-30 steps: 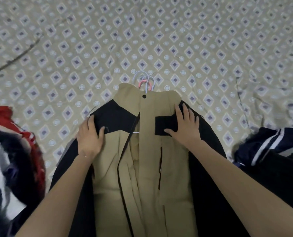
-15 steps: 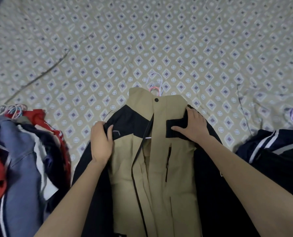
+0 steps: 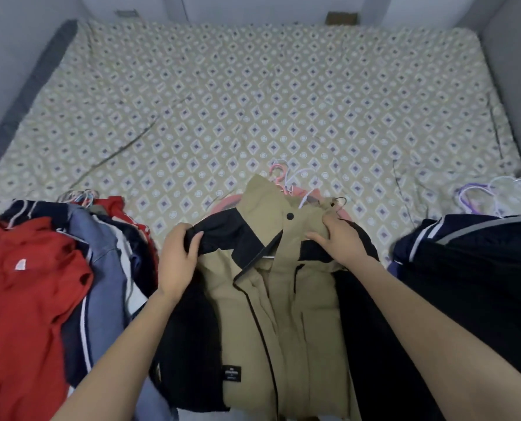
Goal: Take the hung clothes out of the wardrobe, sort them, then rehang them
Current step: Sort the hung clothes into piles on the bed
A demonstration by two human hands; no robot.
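Tan-and-black jacket (image 3: 271, 299) lies front-up at the middle of the bed's near edge, collar pointing toward the far edge. Front partly unzipped; small black label low on the left panel.

Left hand (image 3: 177, 262): fingers curled tight round a bunch of the black shoulder fabric, thumb over the top.

Right hand (image 3: 341, 241): on the tan fabric just beside the collar, fingers bent down into the cloth and gripping it, thumb stretched toward the zip.

Pink hanger (image 3: 279, 174): hook sticks out past the collar onto the patterned bedspread (image 3: 253, 101); a white hook beside it. Cannot tell how many hangers are inside the jacket.

Near left corner: heap of clothes, red garment (image 3: 25, 284) on top, blue denim piece (image 3: 107, 268) next to it, touching the jacket's sleeve; hanger hooks at the heap's far end.

Near right corner: dark navy garment with pale stripes (image 3: 465, 268), purple hangers (image 3: 472, 199) at its far side.
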